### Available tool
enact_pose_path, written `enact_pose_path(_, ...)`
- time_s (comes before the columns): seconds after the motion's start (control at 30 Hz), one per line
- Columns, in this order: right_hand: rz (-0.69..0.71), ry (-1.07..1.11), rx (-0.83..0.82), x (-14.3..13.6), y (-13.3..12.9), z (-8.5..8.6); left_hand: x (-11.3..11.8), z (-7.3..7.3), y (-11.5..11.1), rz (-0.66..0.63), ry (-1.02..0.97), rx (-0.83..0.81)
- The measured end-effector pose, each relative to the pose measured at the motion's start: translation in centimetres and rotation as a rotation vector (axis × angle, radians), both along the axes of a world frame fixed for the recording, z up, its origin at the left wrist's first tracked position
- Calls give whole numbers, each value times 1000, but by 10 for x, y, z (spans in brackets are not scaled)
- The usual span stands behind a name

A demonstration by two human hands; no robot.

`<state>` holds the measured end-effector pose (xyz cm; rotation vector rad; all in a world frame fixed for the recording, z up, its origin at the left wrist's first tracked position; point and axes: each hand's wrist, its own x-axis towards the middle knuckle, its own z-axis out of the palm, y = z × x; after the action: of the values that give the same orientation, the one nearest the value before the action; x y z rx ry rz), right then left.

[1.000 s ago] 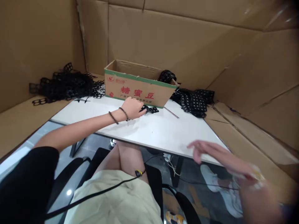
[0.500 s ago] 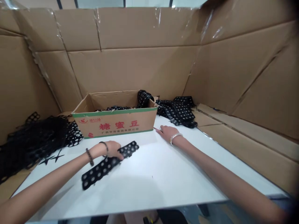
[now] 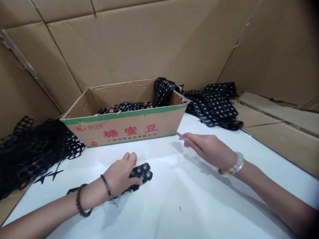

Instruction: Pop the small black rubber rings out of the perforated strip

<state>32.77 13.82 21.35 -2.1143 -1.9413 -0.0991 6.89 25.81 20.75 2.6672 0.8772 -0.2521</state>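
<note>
So the left hand (image 3: 121, 175) is pressed down on a black strip full of holes (image 3: 141, 172), which lies flat on the white worktop (image 3: 194, 199) just in front of the cardboard box (image 3: 124, 127); thumb and fingers are curled over it, so I'd call that clamped on the strip. It looks like thin rubbery or lacy stuff to me: light, floppy, no stiffness at all, probably a bit grippy on that smooth top. I'd take it by the free end poking out past the fingers, or pinch through the holes, since lifting from the middle would just let both ends droop. The right hand (image 3: 208, 148) is out near the box's right corner with fingers loosely together, and there's a thin metal thing (image 3: 179, 134) at the fingertips; can't tell whether it's actually pinched or just touched, and whether it's scissors or a blade is anyone's guess. Most of the strip hides under the left palm and wrist, so its length is unclear. The box has more black pieces (image 3: 126, 107) inside, too jumbled to count. The black pile on the left (image 3: 30, 152) and the dotted heap on the right (image 3: 214, 104) are just tangles from here
</note>
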Motion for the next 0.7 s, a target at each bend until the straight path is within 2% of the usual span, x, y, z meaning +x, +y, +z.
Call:
enact_pose_path(0.1, 140, 17, 87, -25, -5, -8, -5, 3, 6, 45, 99, 19)
enact_pose_path(0.23, 257, 88, 63, -55, -10, -22, -5, 11, 17, -38, 244, -3)
enact_pose_path(0.3, 245, 207, 16, -65, -12, -25, 1, 13, 19, -89, 163, -87)
enact_pose_path(0.37, 187, 361, -45, -70, -14, -26, 12, 11, 18, -86, -16, -175)
enact_pose_path(0.43, 116, 482, -77, -72, -13, -26, 22, 6, 15, -47, -209, -250)
enact_pose_path(0.53, 56, 551, -62, -71, -10, -27, 34, -7, 9, -7, -394, -346)
enact_pose_path(0.6, 37, 550, -43, -69, -7, -29, 38, -15, 7, 29, -449, -420)
enact_pose_path(0.7, 25, 514, -31, -68, -2, -34, 41, -23, 6, 141, -423, -618)
